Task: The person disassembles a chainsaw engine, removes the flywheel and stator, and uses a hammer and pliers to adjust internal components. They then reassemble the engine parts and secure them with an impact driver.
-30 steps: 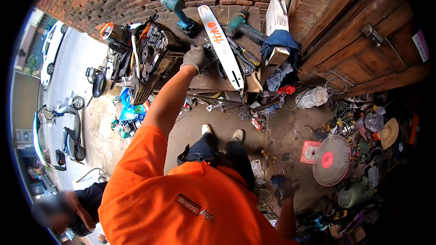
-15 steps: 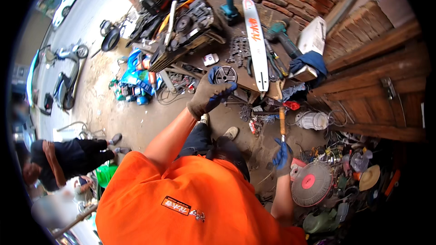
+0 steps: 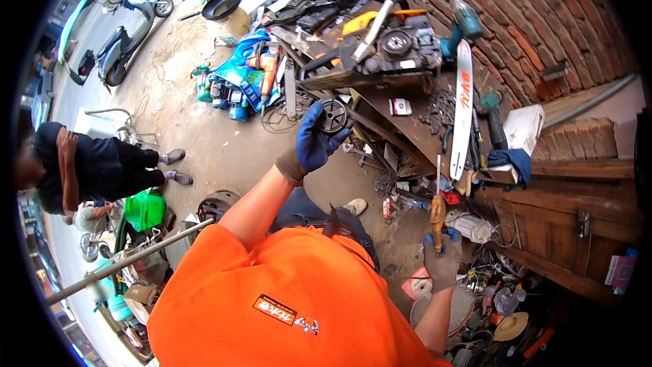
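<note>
**Dropped part and swinging shaft: two risks noted**

Left hand [image 3: 312, 141]: gloved fingers clamped at the rim of a black spoked disc [image 3: 334, 115], held up over the floor [image 3: 272, 153], short of the table [image 3: 411, 134]. If the thumb loosens, I judge the disc could fall and chip or roll.

Next, a wooden-handled tool [image 3: 437, 212], shaft pointing away from the body; tip too small to make out. Right hand [image 3: 443, 261] has its fingers closed low on the handle; such a hold could let the shaft swing and knock the long white bar [image 3: 462, 129] near the table's edge.
</note>
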Demonstrator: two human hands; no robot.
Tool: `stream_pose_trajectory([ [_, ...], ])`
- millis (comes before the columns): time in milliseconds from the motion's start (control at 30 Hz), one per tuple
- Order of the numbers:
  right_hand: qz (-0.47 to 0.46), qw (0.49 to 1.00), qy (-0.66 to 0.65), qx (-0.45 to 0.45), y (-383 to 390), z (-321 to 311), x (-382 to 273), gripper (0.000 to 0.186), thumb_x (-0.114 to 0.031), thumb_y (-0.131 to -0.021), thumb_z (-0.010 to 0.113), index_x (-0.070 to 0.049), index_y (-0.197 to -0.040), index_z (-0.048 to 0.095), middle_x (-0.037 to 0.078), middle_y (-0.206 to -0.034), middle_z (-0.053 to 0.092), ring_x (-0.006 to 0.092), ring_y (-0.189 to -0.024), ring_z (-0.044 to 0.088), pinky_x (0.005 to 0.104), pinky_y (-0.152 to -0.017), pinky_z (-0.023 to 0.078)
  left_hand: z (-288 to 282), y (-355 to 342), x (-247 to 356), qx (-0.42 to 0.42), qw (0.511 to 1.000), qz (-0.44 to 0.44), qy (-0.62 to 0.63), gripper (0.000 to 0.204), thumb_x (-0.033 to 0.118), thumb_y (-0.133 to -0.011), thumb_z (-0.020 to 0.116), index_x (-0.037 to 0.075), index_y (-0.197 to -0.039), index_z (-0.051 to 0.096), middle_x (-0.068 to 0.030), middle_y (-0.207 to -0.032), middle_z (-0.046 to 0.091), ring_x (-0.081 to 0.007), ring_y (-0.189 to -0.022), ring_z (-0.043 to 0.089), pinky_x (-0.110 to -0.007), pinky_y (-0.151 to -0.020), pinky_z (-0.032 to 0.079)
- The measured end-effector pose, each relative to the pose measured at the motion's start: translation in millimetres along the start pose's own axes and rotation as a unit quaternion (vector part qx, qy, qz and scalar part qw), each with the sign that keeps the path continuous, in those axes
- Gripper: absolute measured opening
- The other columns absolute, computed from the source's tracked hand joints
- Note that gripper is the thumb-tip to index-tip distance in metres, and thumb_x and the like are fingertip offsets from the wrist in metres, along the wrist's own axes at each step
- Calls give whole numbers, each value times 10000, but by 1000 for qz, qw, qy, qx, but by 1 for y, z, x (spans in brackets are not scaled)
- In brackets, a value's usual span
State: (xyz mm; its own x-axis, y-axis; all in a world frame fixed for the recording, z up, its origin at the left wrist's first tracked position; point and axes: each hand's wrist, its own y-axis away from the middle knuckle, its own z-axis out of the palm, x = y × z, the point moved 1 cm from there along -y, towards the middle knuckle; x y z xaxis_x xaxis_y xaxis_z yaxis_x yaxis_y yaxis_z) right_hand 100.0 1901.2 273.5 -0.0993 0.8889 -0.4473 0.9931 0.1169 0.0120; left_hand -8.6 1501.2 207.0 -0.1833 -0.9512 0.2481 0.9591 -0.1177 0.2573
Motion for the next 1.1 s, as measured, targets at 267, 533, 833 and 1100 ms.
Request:
stream_pose_trajectory([
  [267,-100,974,-139,-149,-113,68,-213,305,-204,-867,730,-39,-1121,689,261,-1281,630,444,-1081,656,475,-897,530,-121,-53,135,162,978,72,111,339,328,-1053,511,60,-1210,646,-162,-1232,698,-360,-1166,657,-562,-1048,521],
  [533,-99,960,-13,-260,-161,191,-346,498,-320,-956,598,18,-1307,497,307,-1138,665,481,-1036,658,549,-906,505,-187,-86,234,108,970,131,174,316,236,-1091,417,43,-1232,624,-144,-1190,703,-343,-1108,665,-535,-1018,544],
  [833,-143,967,26,-209,-193,206,-398,535,-365,-971,570,45,-1293,448,347,-1082,660,500,-977,664,581,-852,519,-195,-94,271,72,982,171,37,328,237,-1092,419,34,-1258,616,-140,-1211,707,-304,-1100,685,-457,-1013,557],
  [1100,-107,961,50,-249,-218,199,-419,570,-388,-970,580,46,-1322,467,337,-1162,664,467,-1091,658,551,-924,513,-205,-105,281,49,976,121,174,275,235,-1090,435,59,-1160,635,-105,-1050,735,-269,-982,717,-436,-952,585],
])
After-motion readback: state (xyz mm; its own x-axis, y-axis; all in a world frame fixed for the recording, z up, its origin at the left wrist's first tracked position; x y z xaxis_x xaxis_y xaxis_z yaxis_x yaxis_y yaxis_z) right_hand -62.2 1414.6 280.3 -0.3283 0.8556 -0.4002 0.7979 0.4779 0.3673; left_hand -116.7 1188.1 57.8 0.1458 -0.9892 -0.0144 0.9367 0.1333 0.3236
